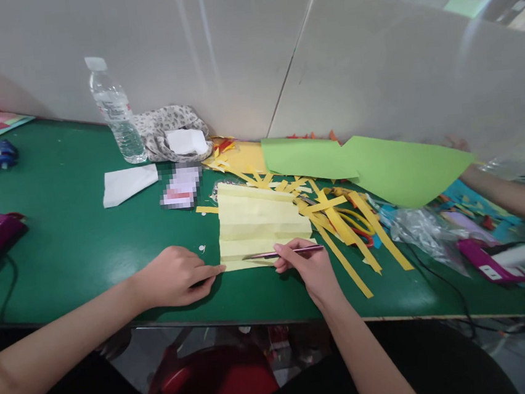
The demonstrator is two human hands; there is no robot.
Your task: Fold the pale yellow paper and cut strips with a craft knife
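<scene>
Lower centre, the left hand [181, 276], curled, touches the creased pale yellow sheet [264, 209] at its lower-left corner; whether it pinches, I cannot tell. The right hand [309, 270] grips a slim tool [261, 256] over the sheet's lower part. Beyond, yellow strips [347, 232] lie right of centre, a bottle [118, 118] upper left.

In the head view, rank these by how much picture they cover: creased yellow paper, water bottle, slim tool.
1. Creased yellow paper
2. Water bottle
3. Slim tool, in the right hand
</scene>
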